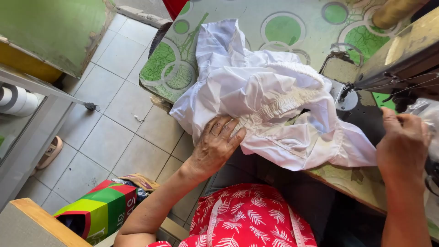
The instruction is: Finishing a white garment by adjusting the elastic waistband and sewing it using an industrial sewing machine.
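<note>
The white garment (270, 105) lies bunched on the sewing table (292, 27), spilling over its near edge toward your lap, with its gathered elastic band (292, 98) running across the heap toward the sewing machine (402, 55) at the table's right end. Your left hand (217, 146) rests flat on the fabric at the near edge, fingers spread and pressing down, which seems meant to keep the loose cloth from sliding off onto the tiled floor (119, 119). Your right hand (402, 146) is raised by the machine's front, fingers curled together around a bit of clear plastic (423, 112); how firmly it grips, you cannot tell from this angle. The garment's right corner reaches under the machine's head, so the bulk sits left where it has room. Beside your left elbow on the floor stands a bright striped bag (98, 212), well apart from the cloth.
</note>
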